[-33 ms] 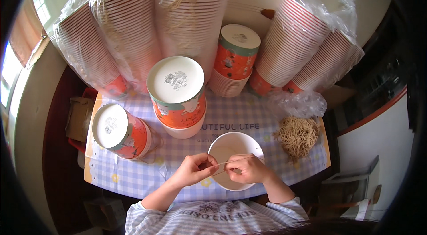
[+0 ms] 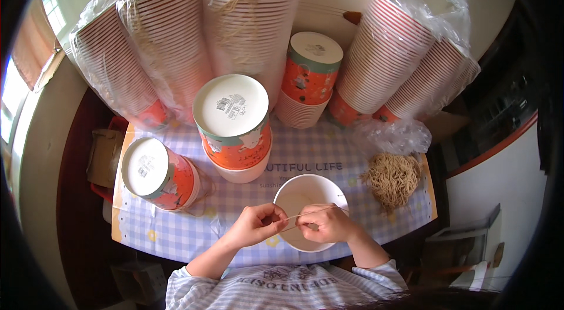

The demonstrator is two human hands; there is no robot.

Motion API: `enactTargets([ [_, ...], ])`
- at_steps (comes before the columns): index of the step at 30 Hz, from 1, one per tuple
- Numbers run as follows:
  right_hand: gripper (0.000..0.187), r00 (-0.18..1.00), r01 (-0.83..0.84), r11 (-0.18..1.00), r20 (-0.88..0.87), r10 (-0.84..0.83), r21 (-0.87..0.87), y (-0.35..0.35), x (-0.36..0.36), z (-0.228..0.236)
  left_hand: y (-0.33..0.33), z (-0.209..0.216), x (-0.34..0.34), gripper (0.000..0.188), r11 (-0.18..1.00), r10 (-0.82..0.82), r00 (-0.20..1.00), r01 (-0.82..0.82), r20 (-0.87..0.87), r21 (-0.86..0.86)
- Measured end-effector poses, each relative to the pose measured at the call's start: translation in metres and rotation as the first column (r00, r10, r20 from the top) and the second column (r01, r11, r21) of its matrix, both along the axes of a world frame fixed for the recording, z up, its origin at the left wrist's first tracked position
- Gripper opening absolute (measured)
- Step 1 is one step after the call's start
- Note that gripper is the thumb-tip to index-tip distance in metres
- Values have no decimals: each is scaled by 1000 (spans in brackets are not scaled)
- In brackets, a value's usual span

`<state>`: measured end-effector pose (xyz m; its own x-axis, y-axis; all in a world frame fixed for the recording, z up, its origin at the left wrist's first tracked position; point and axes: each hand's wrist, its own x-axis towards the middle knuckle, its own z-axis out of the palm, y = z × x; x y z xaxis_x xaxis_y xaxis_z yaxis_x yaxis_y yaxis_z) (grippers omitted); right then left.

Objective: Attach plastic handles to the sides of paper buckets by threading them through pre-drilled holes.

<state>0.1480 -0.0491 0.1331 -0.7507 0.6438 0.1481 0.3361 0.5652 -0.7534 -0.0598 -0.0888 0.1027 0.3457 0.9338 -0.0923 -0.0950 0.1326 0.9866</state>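
A white paper bucket (image 2: 291, 191) stands mouth up at the table's front, its inside showing. Over its near part, my left hand (image 2: 257, 225) pinches a thin tan cord (image 2: 297, 215) between thumb and fingers. My right hand (image 2: 324, 222) is closed on the same cord, slightly to the right above the opening. The cord spans the gap between both hands, and part of it runs to the bucket's right side, where a small bit of cord shows at the wall. To the right of the bucket lies a tangled bundle of tan cords (image 2: 392, 181).
Upturned orange buckets stand in stacks: one at left (image 2: 145, 168), one in the middle (image 2: 232, 110), one farther back (image 2: 314, 57). Tall plastic-wrapped bucket stacks (image 2: 252, 34) line the back. Crumpled clear plastic (image 2: 395, 135) lies behind the cord bundle. A checked tablecloth (image 2: 194, 236) covers the table.
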Motion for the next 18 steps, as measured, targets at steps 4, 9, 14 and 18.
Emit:
enactTargets([
  [4,2,998,8,998,-66,-4,68,-4,3,0,-5,18,-3,14,994,-45,975,66,-218,91],
  [9,3,989,37,989,-149,-15,142,-10,6,12,-7,24,-3,15,951,26,925,94,-380,294],
  [14,4,963,93,988,-265,-58,122,-7,6,23,-6,20,0,15,951,64,942,43,-331,307],
  [18,4,963,101,990,-258,-72,97,-1,-2,32,-6,23,-1,16,972,19,946,58,-323,227],
])
